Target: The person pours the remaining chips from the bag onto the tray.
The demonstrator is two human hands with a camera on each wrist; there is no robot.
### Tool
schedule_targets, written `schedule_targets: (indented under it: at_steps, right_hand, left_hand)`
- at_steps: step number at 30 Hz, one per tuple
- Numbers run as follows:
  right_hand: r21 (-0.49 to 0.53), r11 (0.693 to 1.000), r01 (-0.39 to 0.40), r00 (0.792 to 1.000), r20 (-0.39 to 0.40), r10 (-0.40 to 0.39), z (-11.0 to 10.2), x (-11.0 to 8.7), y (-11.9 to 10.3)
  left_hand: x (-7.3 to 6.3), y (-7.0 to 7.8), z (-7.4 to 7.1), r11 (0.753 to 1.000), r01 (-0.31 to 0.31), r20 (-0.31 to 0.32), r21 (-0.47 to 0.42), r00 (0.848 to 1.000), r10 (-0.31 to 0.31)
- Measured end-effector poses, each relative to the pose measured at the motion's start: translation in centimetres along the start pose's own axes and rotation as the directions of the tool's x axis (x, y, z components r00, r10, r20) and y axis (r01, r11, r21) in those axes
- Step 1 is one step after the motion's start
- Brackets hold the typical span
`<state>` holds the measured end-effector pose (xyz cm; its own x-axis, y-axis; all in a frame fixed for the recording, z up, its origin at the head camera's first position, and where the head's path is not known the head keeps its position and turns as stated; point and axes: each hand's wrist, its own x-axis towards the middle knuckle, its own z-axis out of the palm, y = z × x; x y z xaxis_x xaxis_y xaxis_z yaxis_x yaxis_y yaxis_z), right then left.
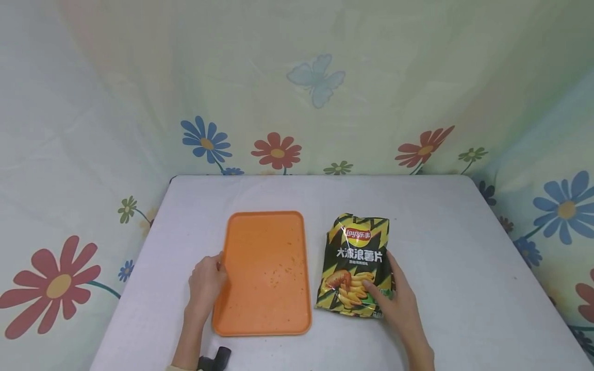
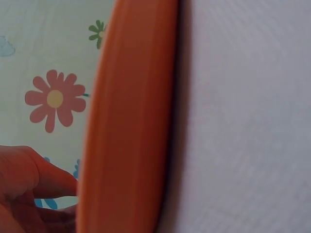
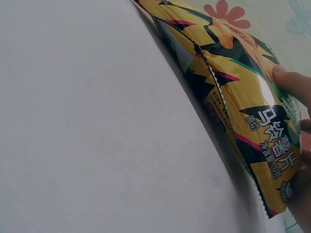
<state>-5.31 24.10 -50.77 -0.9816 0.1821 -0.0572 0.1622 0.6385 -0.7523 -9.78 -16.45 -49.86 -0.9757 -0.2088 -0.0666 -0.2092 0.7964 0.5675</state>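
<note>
An orange tray (image 1: 262, 304) with small brown crumbs scattered over its right half lies on the white table. At its left rim my left hand (image 1: 207, 281) grips the edge with curled fingers; in the left wrist view the tray's side wall (image 2: 129, 121) hides the fingertips. To the right of the tray is a black and yellow bag of potato chips (image 1: 355, 263), its printed front facing up. My right hand (image 1: 401, 301) holds the bag by its lower right side, thumb (image 3: 291, 82) across the front and the other fingers along the edge.
A white cloth covers the table (image 1: 464, 247). Behind and beside it hangs a curtain (image 1: 371, 129) printed with flowers and a butterfly. A black object (image 1: 218, 359) shows next to my left wrist at the near edge of the view.
</note>
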Motion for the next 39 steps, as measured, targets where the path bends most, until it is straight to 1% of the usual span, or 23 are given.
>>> schedule_targets:
  at_steps: [4,6,7,9,13,18,22,27,29,31,33,36,39]
  right_hand:
    - [0.001,0.997,0.082,0.995,-0.065,-0.081,0.5,-0.3,0.0]
    - [0.006,0.994,0.109,0.992,-0.07,-0.108,0.6,-0.4,-0.1]
    - [0.018,0.993,0.113,0.992,-0.059,-0.111,0.5,-0.5,-0.2]
    - [0.046,0.993,0.106,0.994,-0.024,-0.105,0.4,-0.7,-0.3]
    - [0.126,0.99,0.059,0.996,0.063,-0.067,0.0,-1.0,-0.5]
    - [0.133,0.991,0.012,0.992,0.125,-0.029,-0.2,-1.2,-0.3]
    - [0.133,0.991,0.003,0.99,0.139,-0.022,0.0,-1.2,0.1]
    - [0.187,0.982,0.013,0.989,0.141,-0.04,0.2,-1.2,0.5]
    - [0.211,0.977,0.015,0.989,0.138,-0.045,0.3,-1.2,0.6]
    - [0.209,0.978,0.02,0.991,0.127,-0.047,0.3,-1.3,0.5]
    - [0.186,0.982,0.039,0.993,0.098,-0.058,0.4,-1.5,0.5]
    - [0.15,0.985,0.088,0.995,0.035,-0.095,0.4,-1.8,0.4]
    - [0.15,0.973,0.177,0.984,-0.036,-0.174,0.3,-2.0,0.1]
  left_hand:
    - [0.0,0.0,0.1,1.0,0.004,0.001,-0.013,1.0,-0.004]
    - [0.0,0.0,0.1,1.0,0.002,0.0,-0.017,1.0,-0.002]
    - [0.0,0.0,0.1,1.0,0.001,-0.002,-0.017,1.0,-0.001]
    - [0.0,0.0,0.2,1.0,-0.002,-0.003,-0.017,1.0,0.002]
    - [-0.1,-0.1,0.2,1.0,0.002,-0.006,-0.017,1.0,-0.002]
    - [-0.1,-0.1,0.1,1.0,-0.005,-0.014,-0.015,1.0,0.005]
    - [0.0,-0.1,0.2,1.0,-0.01,-0.012,-0.01,1.0,0.01]
    - [-0.1,0.0,0.2,1.0,-0.006,-0.009,-0.011,1.0,0.006]
    - [-0.1,0.0,0.2,1.0,-0.005,-0.01,-0.012,1.0,0.005]
    - [-0.1,0.0,0.2,1.0,0.0,-0.01,-0.012,1.0,0.0]
    - [-0.1,0.0,0.2,1.0,0.003,-0.009,-0.009,1.0,-0.003]
    - [-0.1,0.0,0.2,1.0,0.005,-0.011,-0.007,1.0,-0.005]
    - [-0.1,0.1,0.2,1.0,0.002,-0.013,-0.009,1.0,-0.002]
